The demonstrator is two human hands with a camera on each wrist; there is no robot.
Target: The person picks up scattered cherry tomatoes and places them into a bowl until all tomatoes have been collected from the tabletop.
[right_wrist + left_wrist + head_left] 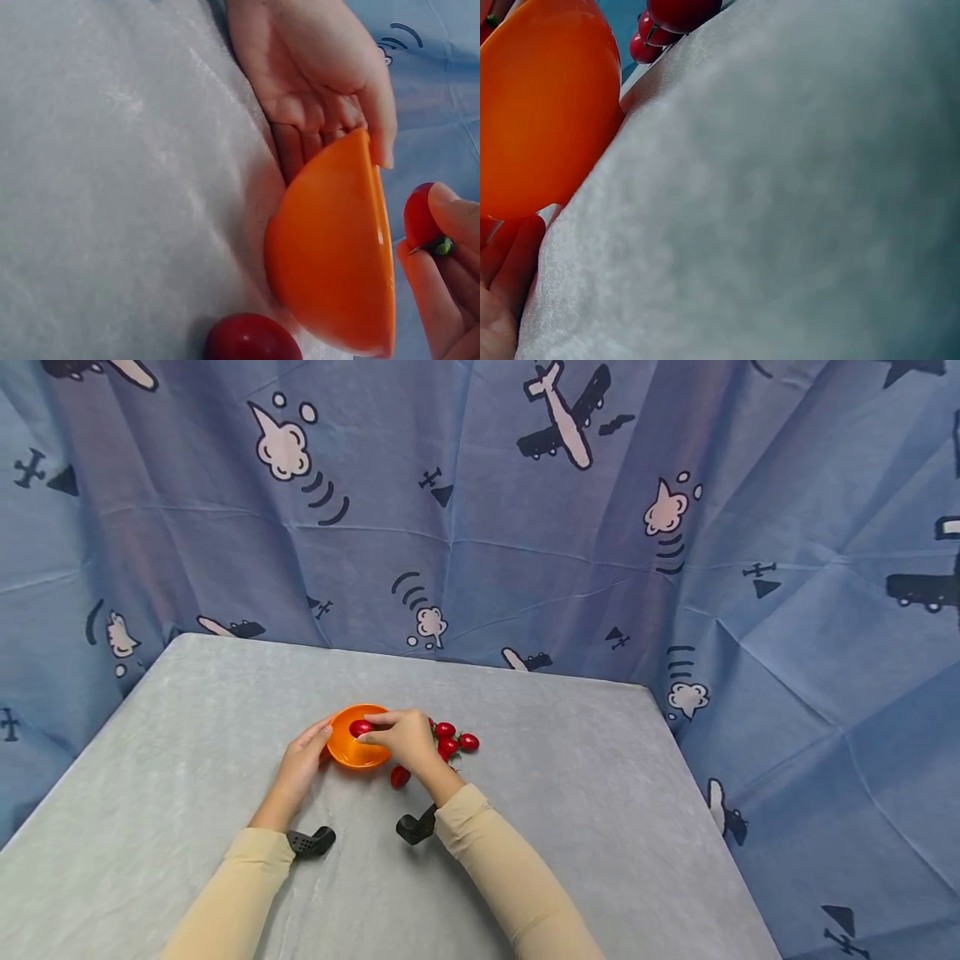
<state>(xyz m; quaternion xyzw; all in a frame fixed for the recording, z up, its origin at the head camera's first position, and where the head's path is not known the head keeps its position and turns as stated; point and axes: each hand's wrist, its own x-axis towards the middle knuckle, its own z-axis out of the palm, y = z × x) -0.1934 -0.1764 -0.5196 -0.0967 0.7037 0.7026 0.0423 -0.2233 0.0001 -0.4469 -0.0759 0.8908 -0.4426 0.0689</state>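
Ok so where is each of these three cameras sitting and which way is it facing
Head: on the person's head, looking forward and down at the grey table, orange bowl, loose tomatoes; both forearms and hands show.
Left wrist: low at the left hand, looking along the cloth past the bowl; only its fingers show.
Right wrist: beside the right hand, which pinches a tomato over the bowl; the left hand cups it.
All three views share the bowl.

No readable text — none anywhere.
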